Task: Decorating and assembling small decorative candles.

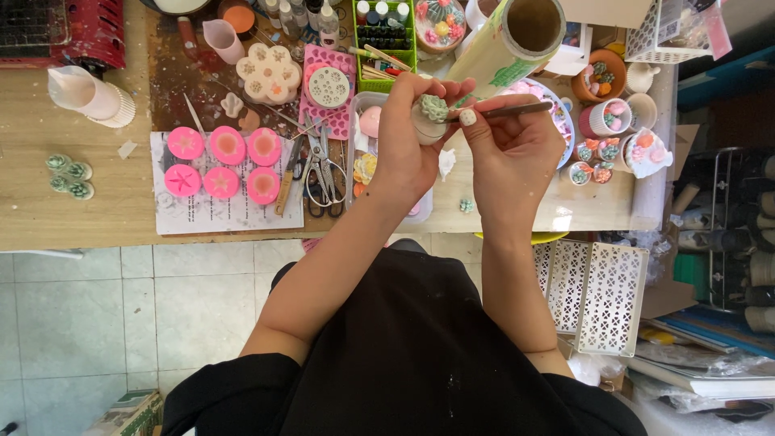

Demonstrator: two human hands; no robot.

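Note:
My left hand (408, 133) is raised over the wooden table (97, 202) and grips a small white pot topped with a pale green succulent-shaped piece (433, 107). My right hand (510, 145) holds a thin dark-handled tool (517, 109) like a brush, its tip touching the green piece. Both hands meet above the table's middle.
Six round pink moulds (222, 161) lie on a sheet of paper at left, with scissors and pliers (319, 169) beside them. A green tray of paint bottles (383, 32), a roll (513, 36), small decorated pots (605, 121) and white lattice baskets (593, 295) are around.

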